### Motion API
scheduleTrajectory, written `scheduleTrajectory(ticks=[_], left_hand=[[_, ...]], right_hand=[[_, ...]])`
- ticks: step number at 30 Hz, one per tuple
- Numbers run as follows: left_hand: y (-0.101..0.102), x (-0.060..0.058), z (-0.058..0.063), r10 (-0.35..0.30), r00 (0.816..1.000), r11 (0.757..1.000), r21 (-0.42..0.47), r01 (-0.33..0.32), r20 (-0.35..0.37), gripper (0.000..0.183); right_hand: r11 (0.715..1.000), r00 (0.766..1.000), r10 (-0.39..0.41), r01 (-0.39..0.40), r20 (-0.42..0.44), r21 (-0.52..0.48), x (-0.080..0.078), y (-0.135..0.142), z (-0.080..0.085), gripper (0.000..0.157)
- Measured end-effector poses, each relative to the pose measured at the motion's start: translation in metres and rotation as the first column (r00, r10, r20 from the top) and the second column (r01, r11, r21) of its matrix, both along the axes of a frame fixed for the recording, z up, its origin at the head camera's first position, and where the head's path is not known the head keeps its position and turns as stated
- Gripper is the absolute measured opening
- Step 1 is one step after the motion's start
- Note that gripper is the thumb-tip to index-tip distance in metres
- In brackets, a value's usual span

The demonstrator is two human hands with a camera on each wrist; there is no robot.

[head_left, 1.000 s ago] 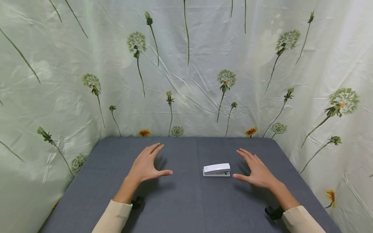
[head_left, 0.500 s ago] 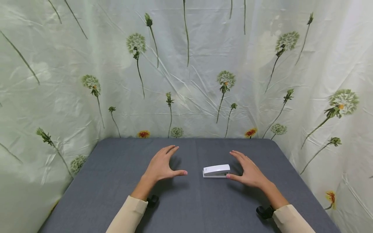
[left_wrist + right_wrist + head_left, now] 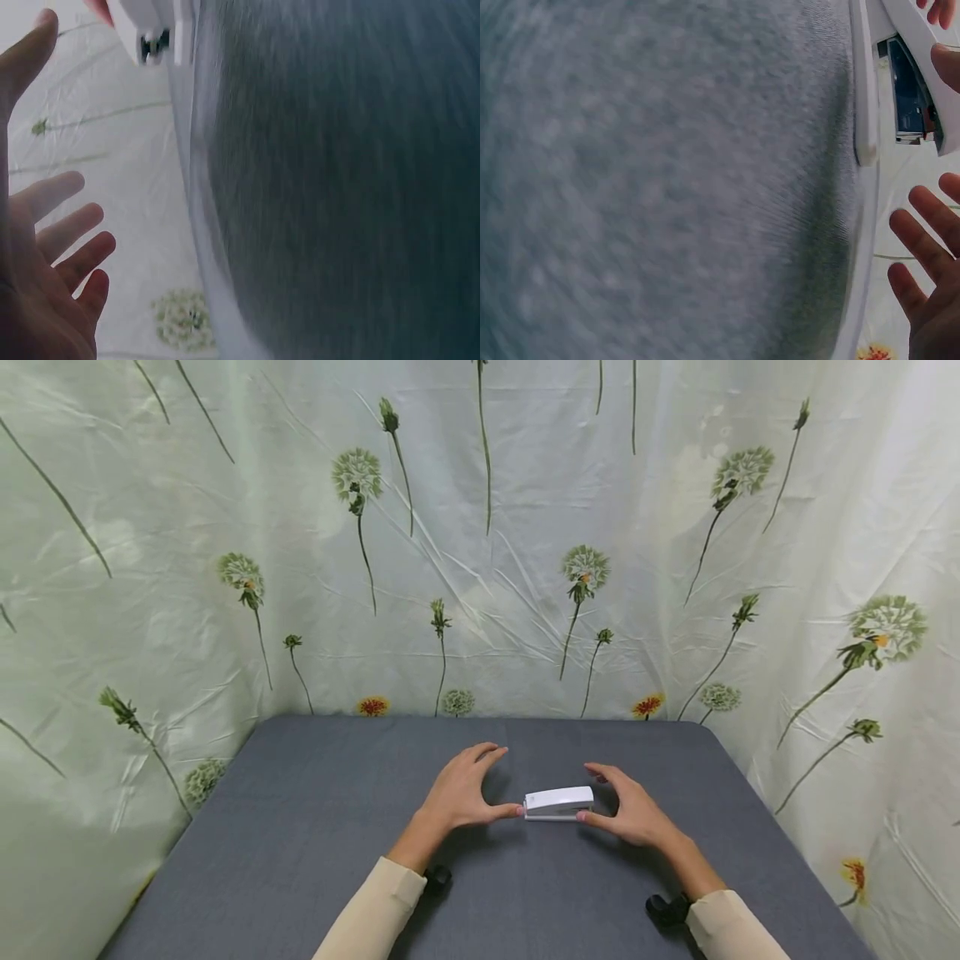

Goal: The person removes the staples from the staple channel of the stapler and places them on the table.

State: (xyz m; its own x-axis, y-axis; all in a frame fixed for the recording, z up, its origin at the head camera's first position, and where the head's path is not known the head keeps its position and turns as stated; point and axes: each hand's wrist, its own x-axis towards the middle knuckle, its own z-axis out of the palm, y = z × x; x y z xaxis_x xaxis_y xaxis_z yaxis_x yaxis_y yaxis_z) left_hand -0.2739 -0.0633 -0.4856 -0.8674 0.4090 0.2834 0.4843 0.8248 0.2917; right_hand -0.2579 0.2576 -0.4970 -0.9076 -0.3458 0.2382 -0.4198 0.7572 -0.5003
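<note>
A white stapler lies on the dark grey tabletop, right of the middle in the head view. My left hand is at its left end, thumb tip right by the stapler and fingers spread apart from the thumb. At the other end, my right hand has its thumb overlapping the stapler's near right corner, with the fingers extended beyond it. In the left wrist view one end of the stapler shows past the thumb. The right wrist view shows the gap between the stapler's arm and base; the fingers there are straight.
The grey cloth-covered table reaches back to a pale curtain printed with dandelions, which also hangs along both sides. A dark wrist strap mount sits below the right hand, near the beige sleeve.
My left hand has moved right across the table to the stapler's left end. My right hand has shifted left, closer in. The stapler stays in place.
</note>
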Motion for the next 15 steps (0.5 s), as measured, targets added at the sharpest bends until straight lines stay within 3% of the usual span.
scheduleTrajectory(ticks=[15], left_hand=[[0.046, -0.007, -0.005, -0.09, 0.996, 0.996, -0.023, 0.09, -0.014, 0.099]], right_hand=[[0.997, 0.999, -0.002, 0.005, 0.048, -0.079, -0.002, -0.003, -0.011, 0.078]])
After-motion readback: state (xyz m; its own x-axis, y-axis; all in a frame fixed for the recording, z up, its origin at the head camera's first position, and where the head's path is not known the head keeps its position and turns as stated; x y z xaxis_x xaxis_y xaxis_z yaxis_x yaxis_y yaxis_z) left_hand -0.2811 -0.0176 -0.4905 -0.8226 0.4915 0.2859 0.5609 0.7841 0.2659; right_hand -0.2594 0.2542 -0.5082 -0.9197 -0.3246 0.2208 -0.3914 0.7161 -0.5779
